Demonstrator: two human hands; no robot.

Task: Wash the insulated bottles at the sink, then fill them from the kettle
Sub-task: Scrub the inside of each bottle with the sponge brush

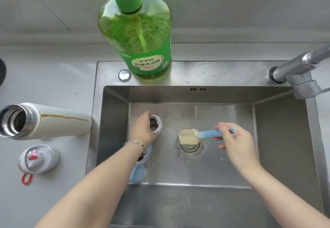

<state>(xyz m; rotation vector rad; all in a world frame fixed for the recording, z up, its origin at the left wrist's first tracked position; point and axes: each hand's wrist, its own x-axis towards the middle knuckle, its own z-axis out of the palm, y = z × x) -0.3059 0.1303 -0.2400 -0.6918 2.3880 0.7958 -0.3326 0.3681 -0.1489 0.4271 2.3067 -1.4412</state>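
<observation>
Wash step, bottle one: brush is out and not yet in the mouth.

Left hand (142, 129) has its fingers curled round the neck of the steel-mouthed bottle (155, 126), low in the sink (276, 138), left of the drain (190, 152), open mouth facing up. Right hand (237, 144) pinches the blue handle of the bottle brush (209, 134) near its loop end. The sponge head (188, 136) hangs over the drain, apart from the bottle mouth. My read on the next move: swing the sponge left, line it up with the mouth and push in. The fit looks snug, so the left hand has to hold firm. Blue parts under the left wrist could be body or lid, can't tell. White bottle (53, 120) lies on its side on the counter, open and brown-streaked, probably unwashed. Dish soap (135, 36) stands on the back rim. No kettle in view, so filling looks far off.
</observation>
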